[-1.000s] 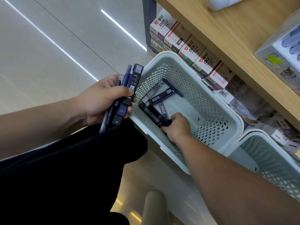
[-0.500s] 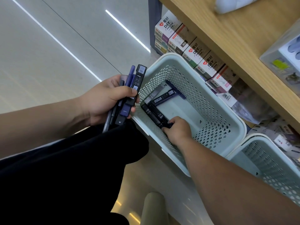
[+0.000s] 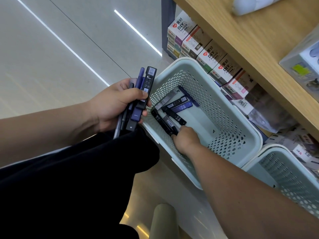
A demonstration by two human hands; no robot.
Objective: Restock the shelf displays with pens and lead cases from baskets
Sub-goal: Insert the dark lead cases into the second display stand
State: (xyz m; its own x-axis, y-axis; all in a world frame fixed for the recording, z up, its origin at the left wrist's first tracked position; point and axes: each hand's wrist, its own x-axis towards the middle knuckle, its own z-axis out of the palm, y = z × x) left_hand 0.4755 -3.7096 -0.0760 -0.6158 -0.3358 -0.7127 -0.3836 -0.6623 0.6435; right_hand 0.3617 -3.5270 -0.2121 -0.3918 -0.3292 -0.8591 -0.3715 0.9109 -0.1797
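Lead cases [image 3: 174, 114] lie crisscrossed on the bottom of a pale green perforated basket [image 3: 222, 107] at the middle of the view. At the heap's 6 o'clock the right hand [image 3: 186, 139] reaches in with fingers curled, seemingly pinching the near end of one black case [image 3: 162, 122]; its fingertips are hidden. That case lies among others, so lifting it could drag neighbours up and spill them. The cases are slim flat sticks in black, navy and grey, printed "HB 0.5" in white, and they look smooth. At the basket's 9 o'clock, just outside the rim, the left hand [image 3: 112, 106] grips a bundle [image 3: 138, 107] of blue pens and dark cases, thumb clamped across them. The bundle looks crowded, and adding another piece could loosen the hold and let a pen slip to the floor [image 3: 51, 49]. A wooden shelf [image 3: 241, 49] fills 1 to 3 o'clock, with boxes marked DIY [image 3: 212, 56] beneath it. A second basket [image 3: 284, 169] sits just beside the first at 4 o'clock.
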